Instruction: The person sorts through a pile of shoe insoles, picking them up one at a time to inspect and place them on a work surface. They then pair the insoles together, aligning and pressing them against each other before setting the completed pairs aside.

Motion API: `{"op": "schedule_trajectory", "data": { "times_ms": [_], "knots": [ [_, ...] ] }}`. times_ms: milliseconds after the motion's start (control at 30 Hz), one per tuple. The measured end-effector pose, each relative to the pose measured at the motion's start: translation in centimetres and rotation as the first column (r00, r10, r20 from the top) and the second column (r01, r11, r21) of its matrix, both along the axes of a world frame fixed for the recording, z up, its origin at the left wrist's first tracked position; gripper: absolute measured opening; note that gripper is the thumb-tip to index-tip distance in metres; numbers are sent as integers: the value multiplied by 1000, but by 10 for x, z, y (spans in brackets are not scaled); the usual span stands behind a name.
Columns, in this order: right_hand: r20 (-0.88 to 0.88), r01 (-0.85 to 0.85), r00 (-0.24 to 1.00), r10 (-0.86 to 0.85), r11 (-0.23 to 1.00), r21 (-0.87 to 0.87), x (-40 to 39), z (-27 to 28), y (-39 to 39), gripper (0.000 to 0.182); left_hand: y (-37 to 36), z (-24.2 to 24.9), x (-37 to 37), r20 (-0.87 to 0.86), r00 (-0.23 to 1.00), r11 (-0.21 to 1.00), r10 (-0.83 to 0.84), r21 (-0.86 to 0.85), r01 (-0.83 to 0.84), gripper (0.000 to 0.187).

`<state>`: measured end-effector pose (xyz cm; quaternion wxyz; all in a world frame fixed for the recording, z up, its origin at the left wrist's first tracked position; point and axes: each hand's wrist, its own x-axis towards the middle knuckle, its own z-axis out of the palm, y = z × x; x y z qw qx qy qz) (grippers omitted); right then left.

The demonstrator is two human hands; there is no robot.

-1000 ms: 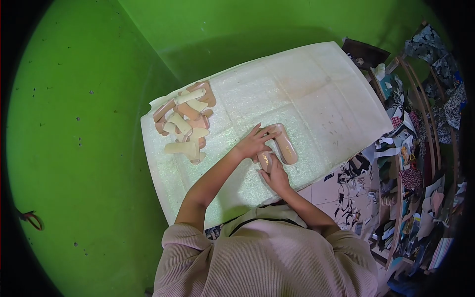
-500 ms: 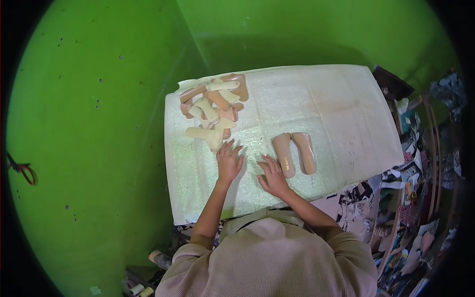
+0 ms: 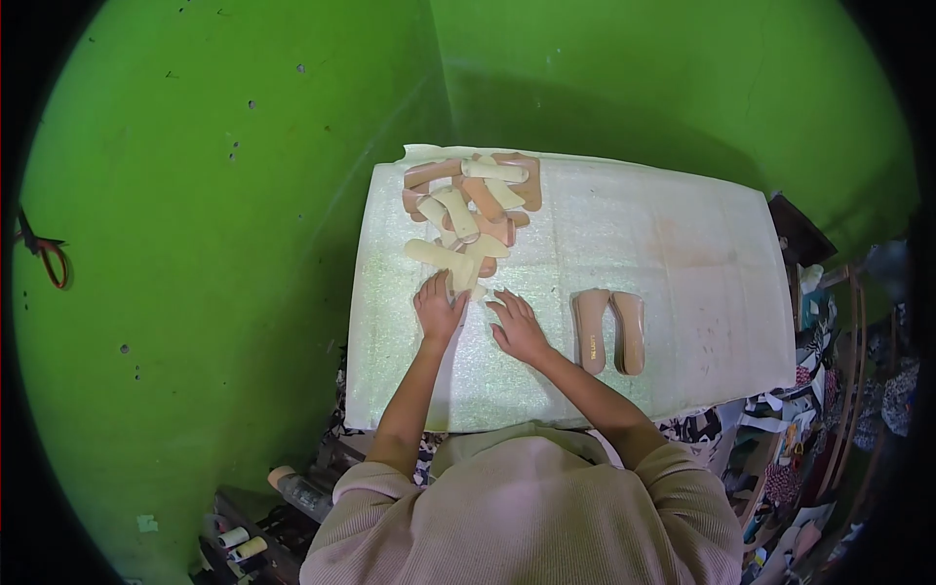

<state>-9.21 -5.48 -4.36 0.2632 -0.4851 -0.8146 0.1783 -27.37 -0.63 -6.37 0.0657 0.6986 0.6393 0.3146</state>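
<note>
My left hand (image 3: 440, 306) reaches the near edge of a pile of loose shoe insoles. Its slightly bent fingers lie over the lowest cream insole (image 3: 437, 255), and I cannot see a grip on it. My right hand (image 3: 521, 326) is a little to the right, fingers apart and holding nothing, between the pile and a pair of beige insoles. Gold lettering marks the left beige insole (image 3: 589, 327); the right beige insole (image 3: 630, 331) lies beside it, showing a glossy edge. Tan insoles (image 3: 482, 198) and other cream insoles (image 3: 453, 212) overlap in the pile.
A white sheet covers the table (image 3: 682, 234), which stands against green walls (image 3: 214, 244). Scissors (image 3: 44, 249) hang on the left wall. Thread spools (image 3: 244, 546) and a bottle (image 3: 298, 492) are low at left. Fabric scraps (image 3: 785, 483) clutter the right side.
My right hand has moved left, away from the beige pair and toward the pile. My left hand has come onto the lowest cream insole. The whole view has shifted a little.
</note>
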Motion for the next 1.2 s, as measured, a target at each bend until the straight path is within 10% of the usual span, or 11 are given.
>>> {"op": "schedule_trajectory", "data": {
  "times_ms": [500, 1100, 1200],
  "knots": [
    [-15, 18, 1000, -19, 1000, -23, -7, 0, 11, 42, 27, -5, 3, -322, 947, 1000, -19, 11, 24, 45],
    [-294, 247, 928, -229, 969, 25, 17, 34, 8, 38, -11, 91, -11, 116, 992, 978, -40, 208, 15, 35],
    [-364, 245, 903, -229, 970, -2, 23, 45, 5, 32, -21, 94, -7, 440, 877, 979, -192, 152, 138, 32]
  ]
}}
